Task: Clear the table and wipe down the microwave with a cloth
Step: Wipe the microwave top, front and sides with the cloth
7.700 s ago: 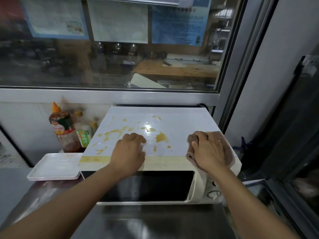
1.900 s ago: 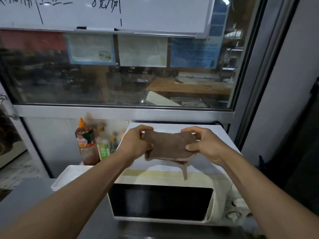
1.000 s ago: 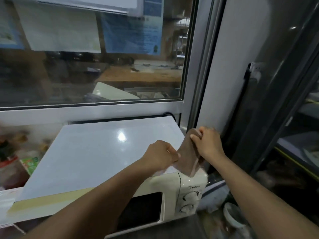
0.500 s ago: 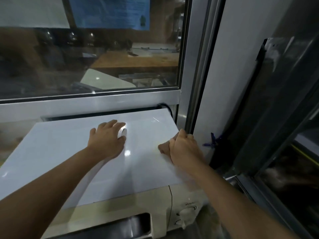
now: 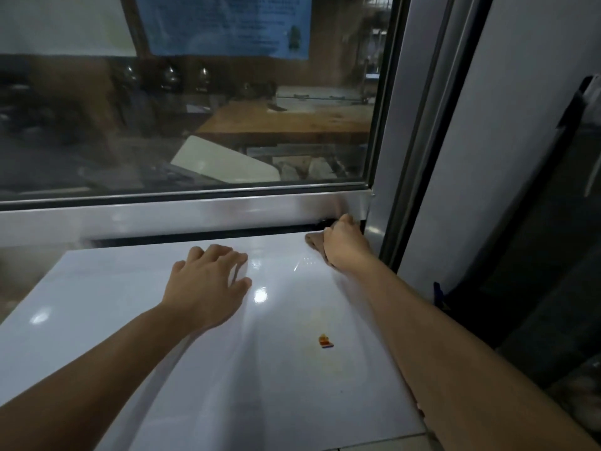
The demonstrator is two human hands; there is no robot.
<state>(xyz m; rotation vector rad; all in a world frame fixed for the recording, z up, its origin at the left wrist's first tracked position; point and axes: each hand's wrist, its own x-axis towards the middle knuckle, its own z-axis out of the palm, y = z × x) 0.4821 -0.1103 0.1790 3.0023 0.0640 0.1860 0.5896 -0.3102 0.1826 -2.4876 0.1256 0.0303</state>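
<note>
I look down at the top of the microwave (image 5: pixel 130 320). It is white, flat and very shiny, and I see bright spots of light on it. I will tell where everything is from this microwave top.

My left hand (image 5: pixel 208 284) lies flat near the middle of the top. Its fingers are spread out and almost straight. They hold nothing. They just press on the smooth top.

My right hand (image 5: pixel 346 247) is at the far right corner of the top. Its fingers are curled tight around a brown cloth (image 5: pixel 313 244). The cloth looks soft and bunched up. Only a small bit pokes out to the left of my fist, and that bit touches the top. Most of the cloth is hidden under my hand.

Nearer to me, on the right half of the top, is a small orange and red spot (image 5: pixel 325 341). It is blurry, so I cannot tell what it is. A faint yellow smear spreads around it.

Behind the far edge of the top runs a smooth grey metal window frame (image 5: pixel 195 214). Above the frame is a glass pane (image 5: pixel 195 125). Through it I see a brown wooden table, but it is blurry.
</note>
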